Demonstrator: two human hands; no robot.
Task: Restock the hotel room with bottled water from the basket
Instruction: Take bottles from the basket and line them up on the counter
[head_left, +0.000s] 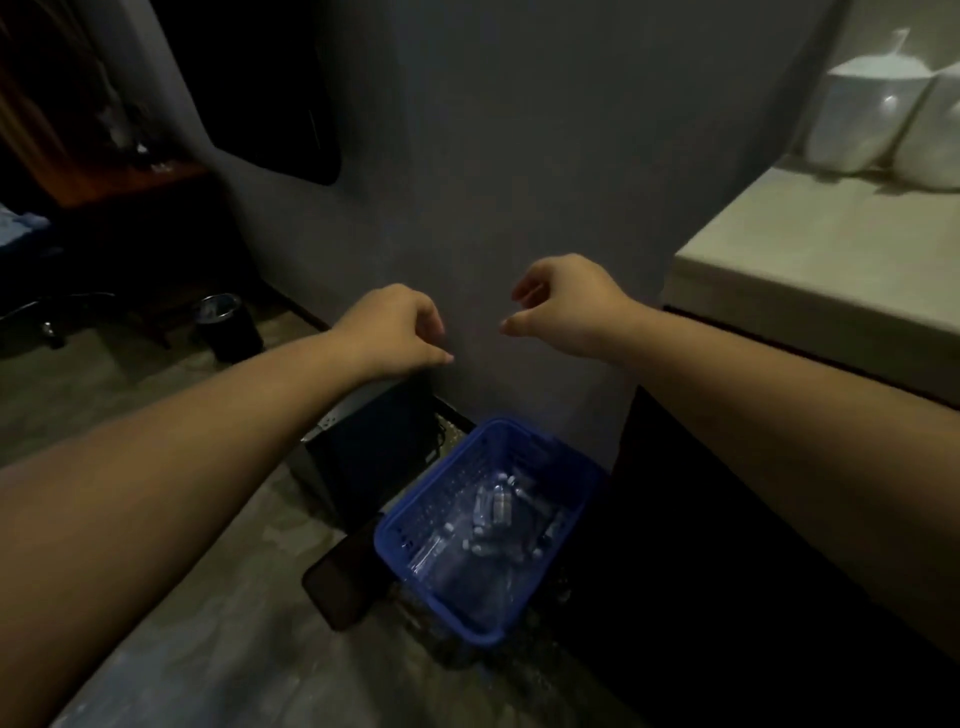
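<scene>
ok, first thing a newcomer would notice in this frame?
The two bare hands, left and right, held out empty in mid-frame before a dark grey wall. Below them, the blue perforated plastic basket on the floor holds clear water bottles. At upper right, white lidded ceramic jars stand on a pale countertop.

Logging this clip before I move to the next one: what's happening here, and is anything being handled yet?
A person stands over a blue basket on the floor by the wall, with clear water bottles lying inside. Both arms reach forward above it; the left hand and right hand are loosely curled and empty. No bottle has been picked up. A pale counter with white jars sits to the right.
</scene>
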